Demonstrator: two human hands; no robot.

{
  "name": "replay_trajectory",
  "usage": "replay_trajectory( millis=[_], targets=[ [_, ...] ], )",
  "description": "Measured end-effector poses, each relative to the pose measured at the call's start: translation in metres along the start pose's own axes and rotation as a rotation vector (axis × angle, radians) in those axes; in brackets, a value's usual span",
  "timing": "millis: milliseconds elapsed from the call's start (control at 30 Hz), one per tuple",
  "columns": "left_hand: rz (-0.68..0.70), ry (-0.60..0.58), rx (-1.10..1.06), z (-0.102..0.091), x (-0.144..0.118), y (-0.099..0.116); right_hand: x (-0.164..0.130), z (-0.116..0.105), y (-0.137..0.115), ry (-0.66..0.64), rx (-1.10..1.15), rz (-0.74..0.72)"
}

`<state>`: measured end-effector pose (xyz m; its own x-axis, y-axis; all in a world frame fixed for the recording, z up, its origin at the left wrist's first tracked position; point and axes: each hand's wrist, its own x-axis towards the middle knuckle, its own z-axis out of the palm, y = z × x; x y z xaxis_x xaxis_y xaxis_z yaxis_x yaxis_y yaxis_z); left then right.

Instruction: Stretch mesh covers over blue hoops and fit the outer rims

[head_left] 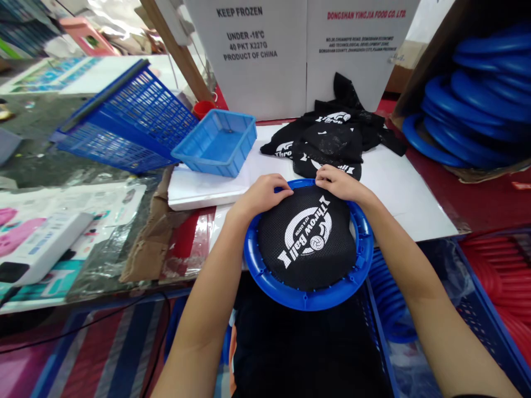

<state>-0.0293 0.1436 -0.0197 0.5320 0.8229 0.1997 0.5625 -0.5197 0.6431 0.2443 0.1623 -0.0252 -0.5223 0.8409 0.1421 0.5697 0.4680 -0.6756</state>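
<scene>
A blue plastic ring (307, 300) rests at the near edge of the work surface, against my lap. Inside it lies a round black mesh cloth (276, 235) with white "Throw Ball" print. At the far left of the rim, my left hand (267, 193) has thumb and fingers pinched on the mesh edge. My right hand (341, 182) pinches the edge at the far side, a little to the right. The mesh sits loose on the right, where a gap to the ring shows. Beyond my hands is a pile of black printed mesh cloths (332, 135).
A shallow blue bin (224, 145) and a tilted blue basket (141, 119) stand to the left. Behind is a white carton (265, 77). Blue rings (468, 105) are stacked in a box at right. Red rings (493, 271) fill a crate at lower right.
</scene>
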Motion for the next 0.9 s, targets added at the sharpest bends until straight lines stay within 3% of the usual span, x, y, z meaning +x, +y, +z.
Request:
replay_trajectory(
  millis=[167,367,500,667,900],
  targets=[
    [0.019,-0.026,0.082,0.0,-0.001,-0.001,0.003,0.003,-0.002,0.005,-0.07,0.021],
    [0.063,0.002,0.14,0.004,0.002,0.014,0.004,0.0,-0.004,-0.005,-0.072,0.056],
    [-0.032,-0.047,0.031,0.006,0.013,0.02,0.005,-0.001,-0.008,-0.002,0.011,0.017],
    [-0.093,-0.031,-0.123,0.01,0.023,0.018,0.005,0.001,-0.014,-0.134,0.08,-0.145],
    [-0.087,0.056,-0.265,0.019,0.021,0.015,0.005,0.009,-0.016,-0.027,0.049,-0.123]
  ],
)
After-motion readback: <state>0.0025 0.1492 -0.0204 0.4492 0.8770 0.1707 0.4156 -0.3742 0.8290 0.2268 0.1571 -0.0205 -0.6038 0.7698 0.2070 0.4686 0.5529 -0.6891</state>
